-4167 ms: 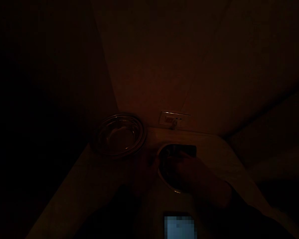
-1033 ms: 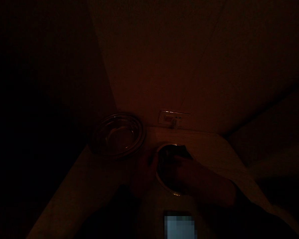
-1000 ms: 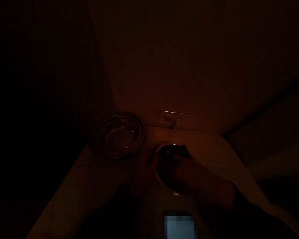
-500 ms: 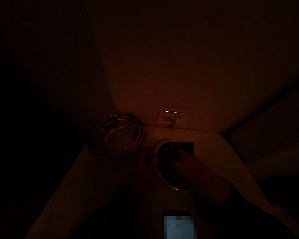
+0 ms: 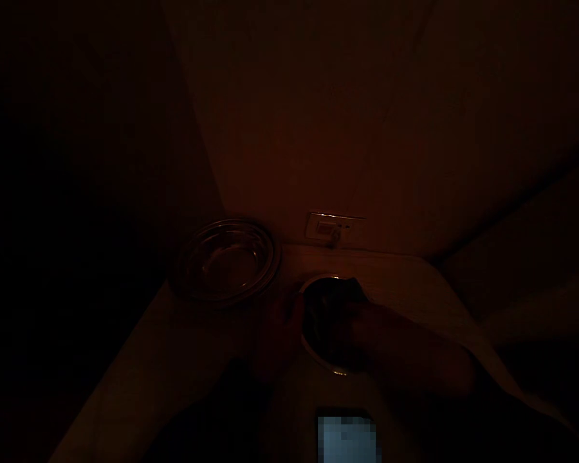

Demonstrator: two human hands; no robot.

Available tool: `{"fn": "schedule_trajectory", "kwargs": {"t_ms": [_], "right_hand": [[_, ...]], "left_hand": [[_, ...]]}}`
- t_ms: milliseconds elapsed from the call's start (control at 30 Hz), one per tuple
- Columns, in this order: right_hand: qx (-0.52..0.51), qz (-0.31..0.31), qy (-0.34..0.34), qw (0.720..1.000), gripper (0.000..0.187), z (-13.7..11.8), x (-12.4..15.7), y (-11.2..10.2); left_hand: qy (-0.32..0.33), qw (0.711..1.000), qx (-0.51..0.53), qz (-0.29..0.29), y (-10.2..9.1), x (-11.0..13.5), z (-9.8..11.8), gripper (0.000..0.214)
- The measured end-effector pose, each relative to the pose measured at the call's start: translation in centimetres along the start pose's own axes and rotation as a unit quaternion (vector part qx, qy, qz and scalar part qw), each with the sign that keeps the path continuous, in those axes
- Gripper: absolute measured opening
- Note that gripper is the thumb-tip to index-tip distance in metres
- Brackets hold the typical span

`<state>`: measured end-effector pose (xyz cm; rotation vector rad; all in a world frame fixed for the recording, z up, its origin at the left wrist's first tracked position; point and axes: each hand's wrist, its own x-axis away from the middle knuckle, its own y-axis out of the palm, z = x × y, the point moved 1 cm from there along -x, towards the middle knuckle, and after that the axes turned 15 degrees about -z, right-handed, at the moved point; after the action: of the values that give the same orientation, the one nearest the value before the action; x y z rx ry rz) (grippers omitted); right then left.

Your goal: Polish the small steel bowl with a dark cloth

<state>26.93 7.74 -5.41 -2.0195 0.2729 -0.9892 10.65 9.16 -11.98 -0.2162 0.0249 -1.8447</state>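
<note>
light very low, colours mostly dull red-brown; detail limited. bowl sits on the table, right of centre, its opening facing up; curved rim catches a thin line of light on the far and near sides. left hand at the bowl's left side, thumb along the rim, a dark gap between thumb and forefinger; remaining fingers lost in shadow, so cannot tell if they are clamped on the bowl. right hand reaches over the bowl's right side into the opening, against a dark cloth; fingertips hidden, cannot tell if apart or together. a corner of cloth stands out at the far right rim. both forearms end in dark sleeves. basin, wide and shiny, at the table's far left, near the wall. socket plate low on the wall, plug at its lower edge. phone near the person, screen lit blue-grey, masked in coarse squares; writing on it unreadable.
</note>
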Motion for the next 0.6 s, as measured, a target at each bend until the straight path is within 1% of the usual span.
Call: {"fn": "schedule_trajectory", "kwargs": {"t_ms": [100,167,200,333,400,467,533,600], "right_hand": [[0.021,0.008,-0.009,1.0,0.022,-0.3,-0.9,0.3],[0.046,0.028,-0.002,0.999,0.023,-0.5,-1.8,0.6],[0.059,0.038,0.012,0.997,0.025,-0.5,-2.2,0.8],[0.09,0.068,0.113,0.987,0.029,-0.5,-3.0,1.0],[0.099,0.072,0.154,0.98,0.029,-0.4,-2.9,1.0],[0.107,0.068,0.18,0.975,0.029,-0.3,-2.7,0.9],[0.11,0.065,0.183,0.975,0.029,-0.1,-2.5,0.8],[0.104,0.062,0.168,0.978,0.03,0.2,-2.4,0.8]], "left_hand": [[0.015,1.0,0.0,-0.008,-0.1,0.0,-0.1,0.036],[0.018,1.0,0.0,-0.015,-0.2,0.0,-0.3,0.037],[0.015,1.0,-0.001,-0.015,-0.2,0.0,-0.3,0.036],[0.006,1.0,0.002,-0.011,-0.4,0.0,-0.1,0.034],[-0.003,1.0,0.002,-0.023,-0.4,0.2,0.2,0.034],[-0.014,0.999,0.006,-0.028,-0.4,0.3,0.3,0.032],[-0.012,1.0,0.003,-0.023,-0.4,0.4,0.4,0.029],[-0.011,1.0,-0.005,-0.009,-0.4,0.4,0.3,0.026]]}}
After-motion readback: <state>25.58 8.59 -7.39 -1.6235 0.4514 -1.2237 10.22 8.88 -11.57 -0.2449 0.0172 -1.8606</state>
